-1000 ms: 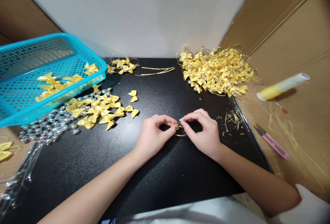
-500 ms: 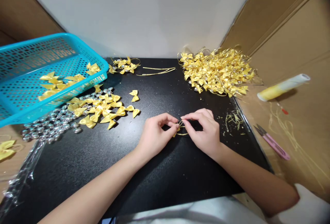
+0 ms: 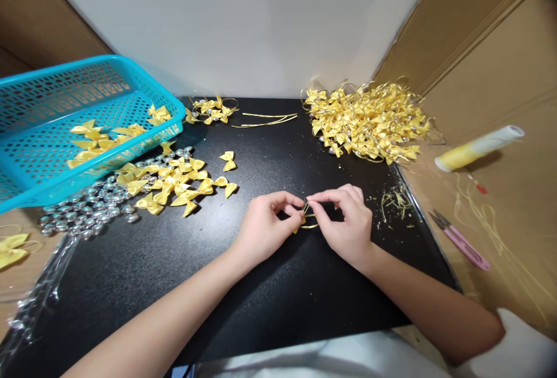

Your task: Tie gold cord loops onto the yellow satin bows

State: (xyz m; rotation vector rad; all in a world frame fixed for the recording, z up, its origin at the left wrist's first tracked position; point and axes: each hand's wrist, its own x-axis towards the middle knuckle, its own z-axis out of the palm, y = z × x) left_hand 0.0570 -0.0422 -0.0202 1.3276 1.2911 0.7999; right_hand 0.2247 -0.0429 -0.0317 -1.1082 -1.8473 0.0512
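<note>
Over the middle of the black tabletop, my left hand [image 3: 270,222] pinches a yellow ribbon bow, most of which its fingers hide. A loop of thin gold cord [image 3: 310,226] runs from that bow toward the other side. My right hand [image 3: 346,221] has thumb and forefinger closed on the ends of the cord, close to my left fingertips. Whether the cord is knotted there I cannot tell. Left of my hands lie loose yellow bows [image 3: 185,184], with silver beads [image 3: 93,204] beside and partly under them.
A turquoise basket [image 3: 152,85] holding some bows stands at the left. A big heap of corded bows [image 3: 365,123] lies back right, a smaller cluster [image 3: 213,110] back left, cut cords [image 3: 270,120] between. Pink thread snips [image 3: 463,242] and a yellow-white roll [image 3: 478,147] are at the right.
Almost nothing differs. Both hands keep their pinch on the bow and cord, with only a tiny shift of the fingertips. The whole view has slid very slightly.
</note>
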